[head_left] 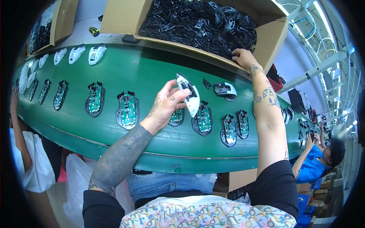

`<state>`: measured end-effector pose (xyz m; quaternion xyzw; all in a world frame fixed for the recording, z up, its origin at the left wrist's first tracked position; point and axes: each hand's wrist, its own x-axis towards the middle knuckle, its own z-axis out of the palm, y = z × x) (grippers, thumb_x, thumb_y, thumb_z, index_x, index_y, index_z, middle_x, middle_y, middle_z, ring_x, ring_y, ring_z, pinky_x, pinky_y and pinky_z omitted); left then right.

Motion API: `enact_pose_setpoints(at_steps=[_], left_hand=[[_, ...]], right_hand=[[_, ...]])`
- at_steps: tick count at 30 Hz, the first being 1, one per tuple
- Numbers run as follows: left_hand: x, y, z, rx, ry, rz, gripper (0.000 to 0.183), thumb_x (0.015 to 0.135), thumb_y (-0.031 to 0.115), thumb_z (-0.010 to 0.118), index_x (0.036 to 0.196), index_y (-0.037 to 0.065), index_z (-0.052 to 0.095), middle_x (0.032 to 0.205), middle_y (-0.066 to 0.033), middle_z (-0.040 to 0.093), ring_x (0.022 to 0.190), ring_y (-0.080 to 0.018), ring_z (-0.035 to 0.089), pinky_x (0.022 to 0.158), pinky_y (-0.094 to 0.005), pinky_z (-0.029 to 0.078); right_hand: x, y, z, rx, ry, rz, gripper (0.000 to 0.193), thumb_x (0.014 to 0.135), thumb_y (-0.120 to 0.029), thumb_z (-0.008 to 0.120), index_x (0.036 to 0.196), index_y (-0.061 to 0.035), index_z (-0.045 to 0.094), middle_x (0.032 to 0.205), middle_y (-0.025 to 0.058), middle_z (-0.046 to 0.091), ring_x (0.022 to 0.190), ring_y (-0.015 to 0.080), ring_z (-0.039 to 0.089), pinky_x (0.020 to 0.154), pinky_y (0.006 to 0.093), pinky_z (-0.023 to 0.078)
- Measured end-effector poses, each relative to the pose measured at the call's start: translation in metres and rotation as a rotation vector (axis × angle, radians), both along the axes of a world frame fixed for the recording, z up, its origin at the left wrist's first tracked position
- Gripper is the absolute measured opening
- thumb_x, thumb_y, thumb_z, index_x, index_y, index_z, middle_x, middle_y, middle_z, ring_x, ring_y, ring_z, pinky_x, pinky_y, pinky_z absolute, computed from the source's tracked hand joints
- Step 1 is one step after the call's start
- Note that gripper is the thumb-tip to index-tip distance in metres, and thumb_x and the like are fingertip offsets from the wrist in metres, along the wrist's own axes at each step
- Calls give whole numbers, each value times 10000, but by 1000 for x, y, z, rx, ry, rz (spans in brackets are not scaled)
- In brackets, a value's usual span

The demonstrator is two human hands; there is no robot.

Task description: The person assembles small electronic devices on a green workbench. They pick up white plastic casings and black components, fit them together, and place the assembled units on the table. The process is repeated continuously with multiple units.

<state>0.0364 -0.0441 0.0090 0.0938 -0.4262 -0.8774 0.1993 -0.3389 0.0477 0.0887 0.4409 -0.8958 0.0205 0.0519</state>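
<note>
My left hand (167,102) is closed round a white computer mouse shell (193,103) with black parts on it, tilted above the green belt. My right hand (244,58) reaches to the near right corner of a cardboard box, its fingers bent in among small black plastic parts (182,28). What those fingers pinch, if anything, is hidden among the dark pieces. Below my left hand lie mouse bases with green circuit boards, one partly covered (176,117) and one just right of it (203,118). A grey and black mouse shell (225,91) rests between my arms, beside a small black part (207,83).
More mouse bases (127,110) line the green belt (152,68), with white shells (97,54) at the far left. The cardboard box (272,41) stands along the far edge, a yellow and black tool (93,31) left of it. Co-workers (315,159) work at both sides.
</note>
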Motion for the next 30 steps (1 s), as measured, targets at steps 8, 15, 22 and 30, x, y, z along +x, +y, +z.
enact_pose_setpoints(at_steps=[8,15,22,30], left_hand=[[1,-2,0,12,-57,81,488,895,295,612,1272,53,419,1100,-77,614,978,-180,626,822,-323,501],[7,0,2,-83,-86,32,615,863,360,658,1306,8,417,1117,-91,609,1015,-176,603,837,-330,501],[11,6,11,-191,-126,25,631,867,358,657,1321,-2,408,1139,-107,597,1034,-175,600,834,-330,517],[12,4,5,-350,-115,49,706,853,358,680,1363,-8,357,1202,-130,567,1086,-187,561,863,-338,505]], right_hand=[[135,42,-3,-1042,-1198,139,162,930,-176,577,1007,-38,613,938,58,672,751,97,624,660,207,484],[253,66,-52,-1038,-1866,204,145,899,-73,603,1040,-40,584,876,42,639,737,125,628,649,237,521],[262,66,-62,-1039,-1735,182,185,859,-67,660,1027,-24,597,883,47,640,740,129,626,656,241,523],[265,65,-64,-939,-1586,220,186,847,-83,680,1011,-22,619,890,28,635,777,108,594,688,246,509]])
